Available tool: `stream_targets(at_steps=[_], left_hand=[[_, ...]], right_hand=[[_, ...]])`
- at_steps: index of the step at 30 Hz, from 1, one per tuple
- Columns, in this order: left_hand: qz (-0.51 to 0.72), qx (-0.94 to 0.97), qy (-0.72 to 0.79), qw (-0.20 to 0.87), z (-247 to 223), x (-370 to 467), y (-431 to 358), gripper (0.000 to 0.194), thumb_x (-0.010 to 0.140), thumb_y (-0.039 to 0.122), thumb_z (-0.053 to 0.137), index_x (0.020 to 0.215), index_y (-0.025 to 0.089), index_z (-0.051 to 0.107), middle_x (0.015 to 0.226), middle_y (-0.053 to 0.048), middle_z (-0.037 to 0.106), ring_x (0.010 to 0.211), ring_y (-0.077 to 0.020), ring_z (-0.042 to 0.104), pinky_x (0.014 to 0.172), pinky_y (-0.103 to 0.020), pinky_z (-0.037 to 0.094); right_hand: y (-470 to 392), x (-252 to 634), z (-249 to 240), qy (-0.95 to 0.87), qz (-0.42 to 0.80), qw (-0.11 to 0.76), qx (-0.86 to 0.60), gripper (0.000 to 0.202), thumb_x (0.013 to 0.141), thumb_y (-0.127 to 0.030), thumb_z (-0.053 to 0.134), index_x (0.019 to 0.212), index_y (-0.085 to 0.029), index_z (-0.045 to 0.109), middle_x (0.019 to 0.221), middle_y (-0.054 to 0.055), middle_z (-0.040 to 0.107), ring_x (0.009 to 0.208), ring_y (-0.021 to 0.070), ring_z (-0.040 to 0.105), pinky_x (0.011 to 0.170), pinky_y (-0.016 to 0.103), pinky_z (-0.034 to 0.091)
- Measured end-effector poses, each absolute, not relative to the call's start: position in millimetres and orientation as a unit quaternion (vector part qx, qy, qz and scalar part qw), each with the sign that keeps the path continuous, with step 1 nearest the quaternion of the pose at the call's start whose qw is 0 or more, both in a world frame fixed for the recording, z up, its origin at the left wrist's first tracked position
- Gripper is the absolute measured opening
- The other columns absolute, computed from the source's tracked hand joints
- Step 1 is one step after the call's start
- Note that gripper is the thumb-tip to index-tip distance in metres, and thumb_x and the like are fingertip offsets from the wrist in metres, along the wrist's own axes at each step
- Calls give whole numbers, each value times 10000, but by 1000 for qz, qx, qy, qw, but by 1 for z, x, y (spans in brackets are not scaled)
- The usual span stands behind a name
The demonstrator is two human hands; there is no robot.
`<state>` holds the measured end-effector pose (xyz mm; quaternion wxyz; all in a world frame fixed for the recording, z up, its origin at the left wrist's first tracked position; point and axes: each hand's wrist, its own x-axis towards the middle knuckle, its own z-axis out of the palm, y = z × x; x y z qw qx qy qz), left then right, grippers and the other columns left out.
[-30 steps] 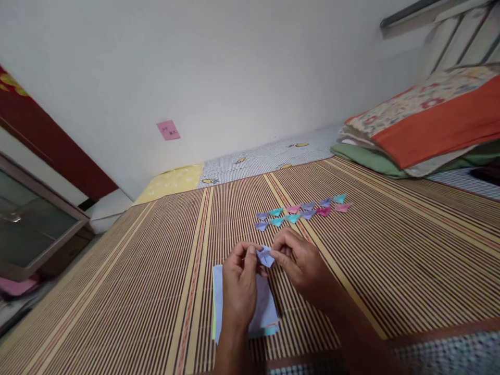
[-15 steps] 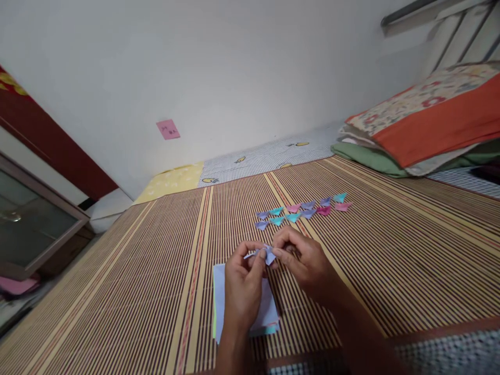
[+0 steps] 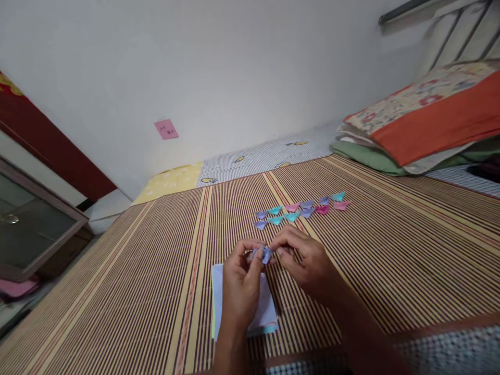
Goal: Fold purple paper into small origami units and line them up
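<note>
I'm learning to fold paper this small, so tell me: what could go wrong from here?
The left hand pinches the small paper; a slip might skew a crease. It also covers part of the uneven stack; a bump could spread it. The folded pieces lie on the mat just beyond the right hand; a careless reach might scatter them.

Bed mat: striped tan and brown, over patterned sheeting.
Folded papers: twelve, in two rows; purple, teal, pink.
Paper stack: near edge, lilac on top.
Bedding: folded pile, far right.
</note>
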<state>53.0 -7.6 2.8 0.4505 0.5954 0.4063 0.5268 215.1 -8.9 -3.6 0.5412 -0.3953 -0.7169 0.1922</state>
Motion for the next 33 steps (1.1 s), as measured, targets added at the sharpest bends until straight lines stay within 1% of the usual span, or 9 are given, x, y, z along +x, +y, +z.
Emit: stream_targets(at_steps=[5, 10, 13, 16, 20, 24, 28, 30, 33], left_hand=[[525, 614, 412, 422, -1, 56, -10, 78, 960, 282, 648, 952, 206, 661, 976, -46, 709, 846, -171, 655, 730, -255, 511], [538, 603, 382, 449, -3, 60, -10, 58, 958, 260, 651, 955, 204, 635, 1047, -58, 704, 931, -187, 682, 807, -277, 531], [544, 594, 379, 457, -3, 61, -10, 50, 947, 243, 660, 934, 205, 631, 1048, -54, 704, 966, -191, 681, 839, -283, 528], [544, 589, 376, 463, -3, 62, -10, 51, 927, 226, 675, 917, 210, 627, 1026, -45, 706, 943, -186, 680, 838, -285, 524], [549, 584, 374, 466, -4, 63, -10, 74, 894, 199, 688, 891, 206, 614, 985, -44, 702, 932, -192, 679, 837, -292, 522], [554, 581, 381, 458, -2, 64, -10, 86, 884, 206, 692, 918, 207, 613, 987, -45, 691, 893, -181, 668, 814, -284, 523], [550, 593, 416, 417, 2, 65, -12, 83, 915, 256, 674, 950, 206, 617, 1012, -50, 682, 816, -159, 650, 774, -278, 525], [549, 595, 431, 399, 3, 65, -13, 80, 942, 279, 643, 935, 204, 617, 966, -42, 682, 775, -154, 647, 741, -272, 522], [546, 599, 447, 379, 4, 64, -14, 92, 953, 287, 620, 909, 207, 625, 824, -13, 658, 715, -156, 630, 691, -261, 506]], right_hand=[[-9, 210, -4, -727, 134, 546, -393, 123, 916, -78, 579, 884, -187, 627, 886, 32, 604, 876, 196, 598, 792, 347, 472], [-10, 207, -3, -716, 109, 556, -407, 173, 880, -35, 548, 840, -201, 573, 833, 21, 585, 808, 190, 580, 726, 334, 463], [-12, 207, 0, -715, 86, 548, -426, 179, 857, -34, 527, 822, -205, 568, 823, 36, 584, 813, 212, 576, 726, 356, 467], [-15, 206, 6, -714, 60, 534, -449, 167, 847, -47, 536, 852, -201, 601, 858, 62, 606, 848, 239, 586, 757, 387, 481], [-18, 205, 10, -731, 46, 517, -443, 154, 852, -65, 569, 891, -198, 637, 887, 70, 616, 875, 249, 596, 776, 393, 490], [-16, 206, 8, -741, 28, 503, -445, 135, 866, -69, 577, 820, -194, 602, 844, 61, 607, 839, 245, 581, 766, 392, 471], [-17, 204, 8, -746, -4, 494, -447, 172, 891, -65, 548, 786, -199, 573, 818, 64, 609, 822, 245, 569, 773, 401, 460], [-18, 202, 9, -746, -11, 490, -451, 181, 911, -75, 543, 784, -203, 567, 818, 66, 612, 828, 245, 569, 776, 401, 460], [-18, 201, 10, -740, -11, 494, -457, 188, 914, -77, 543, 781, -209, 553, 818, 64, 610, 830, 244, 570, 783, 403, 463]])
